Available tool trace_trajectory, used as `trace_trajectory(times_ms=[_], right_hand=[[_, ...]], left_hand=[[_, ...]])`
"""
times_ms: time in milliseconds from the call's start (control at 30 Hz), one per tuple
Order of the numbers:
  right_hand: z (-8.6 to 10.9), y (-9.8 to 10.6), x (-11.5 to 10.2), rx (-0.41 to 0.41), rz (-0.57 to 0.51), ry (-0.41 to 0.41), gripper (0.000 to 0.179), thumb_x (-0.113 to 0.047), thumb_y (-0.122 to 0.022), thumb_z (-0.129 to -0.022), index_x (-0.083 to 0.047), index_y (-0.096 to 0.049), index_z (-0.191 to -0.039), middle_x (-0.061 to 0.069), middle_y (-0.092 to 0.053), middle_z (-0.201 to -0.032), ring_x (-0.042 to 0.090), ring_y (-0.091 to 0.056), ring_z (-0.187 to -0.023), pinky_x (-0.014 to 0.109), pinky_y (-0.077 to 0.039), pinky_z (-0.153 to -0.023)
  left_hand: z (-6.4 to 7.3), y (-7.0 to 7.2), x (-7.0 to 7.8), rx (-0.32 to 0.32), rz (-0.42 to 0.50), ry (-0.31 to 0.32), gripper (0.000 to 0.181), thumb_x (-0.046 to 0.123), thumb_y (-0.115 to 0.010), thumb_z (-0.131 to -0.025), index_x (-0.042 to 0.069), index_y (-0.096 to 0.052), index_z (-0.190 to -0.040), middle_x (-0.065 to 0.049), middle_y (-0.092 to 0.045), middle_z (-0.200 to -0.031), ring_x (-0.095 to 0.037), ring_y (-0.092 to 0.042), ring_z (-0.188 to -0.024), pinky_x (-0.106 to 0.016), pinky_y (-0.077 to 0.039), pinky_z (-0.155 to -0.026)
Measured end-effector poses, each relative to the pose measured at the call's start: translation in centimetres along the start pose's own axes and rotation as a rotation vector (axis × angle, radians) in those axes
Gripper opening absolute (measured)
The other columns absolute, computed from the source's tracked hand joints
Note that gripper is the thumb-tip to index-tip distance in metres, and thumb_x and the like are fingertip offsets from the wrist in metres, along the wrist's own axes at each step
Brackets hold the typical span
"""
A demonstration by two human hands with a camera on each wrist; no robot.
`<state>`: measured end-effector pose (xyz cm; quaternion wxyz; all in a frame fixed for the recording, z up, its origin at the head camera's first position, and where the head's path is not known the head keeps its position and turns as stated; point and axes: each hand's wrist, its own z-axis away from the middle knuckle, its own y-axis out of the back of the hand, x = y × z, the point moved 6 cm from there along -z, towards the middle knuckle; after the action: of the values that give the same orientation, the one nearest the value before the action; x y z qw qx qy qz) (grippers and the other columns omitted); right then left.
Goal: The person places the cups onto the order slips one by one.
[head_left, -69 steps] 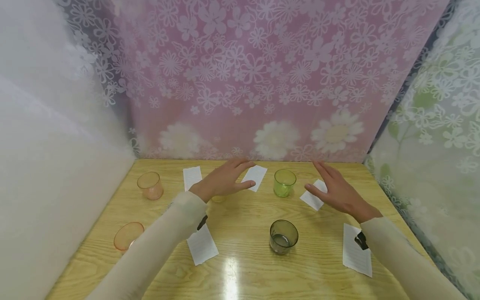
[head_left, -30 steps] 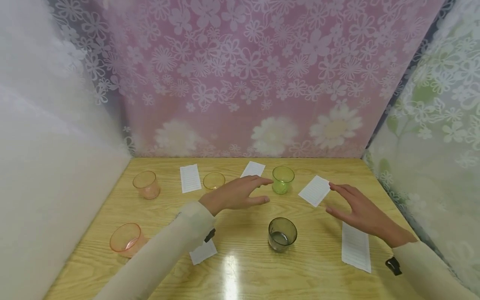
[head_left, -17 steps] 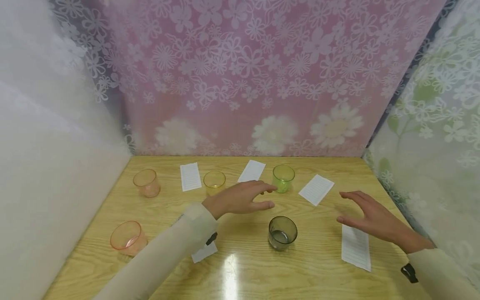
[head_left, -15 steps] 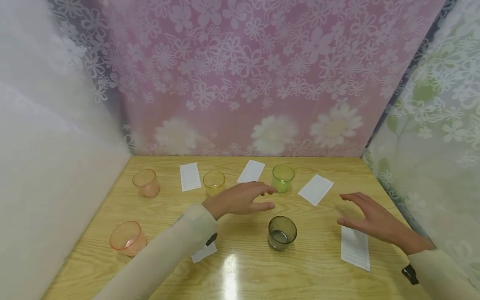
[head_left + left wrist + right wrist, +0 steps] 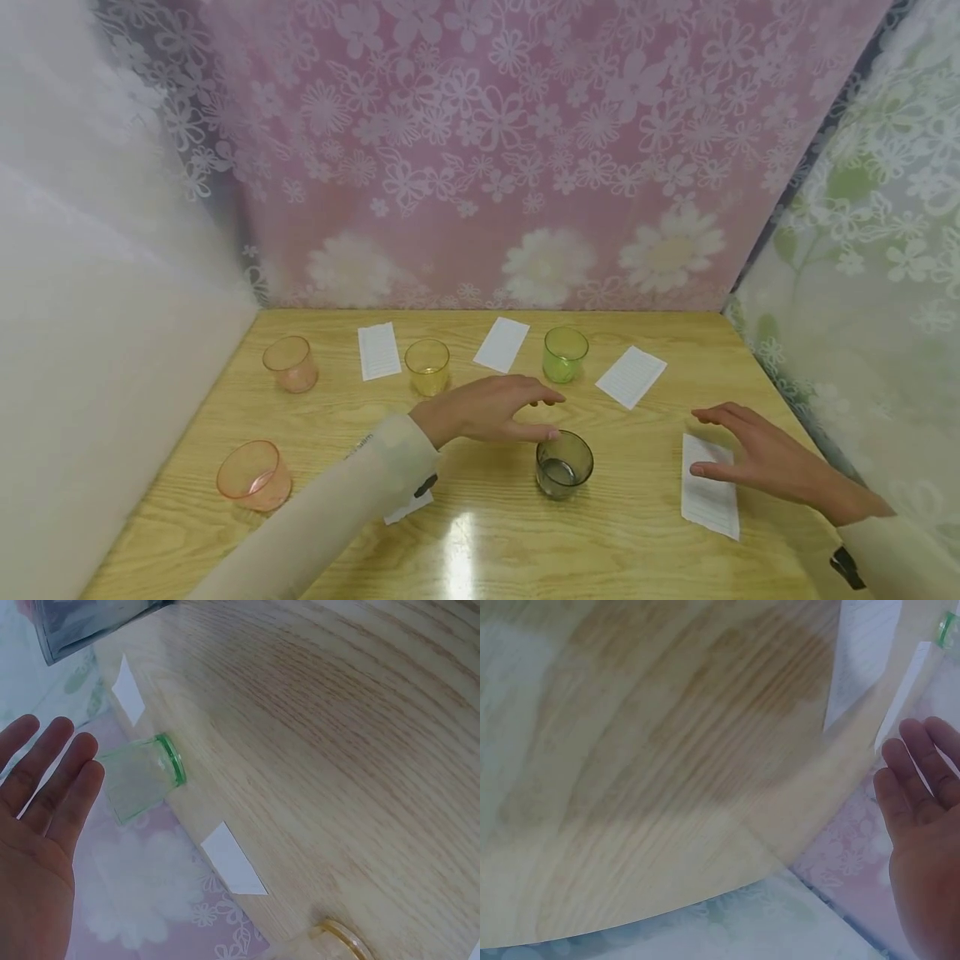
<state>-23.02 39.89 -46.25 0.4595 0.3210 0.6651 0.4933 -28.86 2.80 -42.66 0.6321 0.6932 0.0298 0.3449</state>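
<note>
A dark grey see-through glass cup (image 5: 564,479) stands upright right of the table's middle. My left hand (image 5: 487,410) hovers at its far left side with loosely bent fingers, holding nothing; the thumb tip overlaps the rim, and I cannot tell whether it touches. In the left wrist view, this left hand (image 5: 41,825) shows its palm, and the grey cup (image 5: 90,626) appears at the top edge. Over a lined paper slip (image 5: 708,500) at the right, my right hand (image 5: 780,462) floats with nothing in it. Its fingers look relaxed in the right wrist view too, near that slip (image 5: 862,660).
Along the back stand a pale orange cup (image 5: 291,367), a yellow cup (image 5: 427,371) and a green cup (image 5: 565,358), with paper slips (image 5: 501,345) among them. An orange-red cup (image 5: 255,479) is front left. My left sleeve partly covers another slip (image 5: 408,510).
My left hand has come from the back slips toward the grey cup. The right hand has moved right and nearer, from the back-right slip to the front-right one. The cups stay put.
</note>
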Motion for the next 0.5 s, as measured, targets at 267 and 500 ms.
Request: trace_trajectory(times_ms=[267,500], right_hand=[[0.8,-0.7,0.6,-0.012,0.047,0.006,0.078,-0.054,-0.094,-0.081,-0.008,-0.071,-0.139,-0.002,-0.069,-0.119,0.027,-0.069,-0.109,0.049,-0.059,-0.089],[1.8,-1.0,1.1,-0.001,0.074,0.014,0.074,-0.054,-0.096,-0.078,-0.011,-0.074,-0.133,-0.008,-0.066,-0.114,0.021,-0.068,-0.104,0.046,-0.059,-0.088]], left_hand=[[-0.3,-0.6,0.5,-0.016,-0.013,-0.018,0.071,0.071,-0.051,-0.107,0.028,-0.053,-0.163,0.008,-0.062,-0.155,-0.012,-0.060,-0.139,-0.037,-0.051,-0.117],[-0.4,-1.1,0.8,-0.040,0.002,-0.012,0.078,0.075,-0.057,-0.103,0.030,-0.049,-0.166,0.006,-0.061,-0.155,-0.010,-0.060,-0.138,-0.036,-0.052,-0.114]])
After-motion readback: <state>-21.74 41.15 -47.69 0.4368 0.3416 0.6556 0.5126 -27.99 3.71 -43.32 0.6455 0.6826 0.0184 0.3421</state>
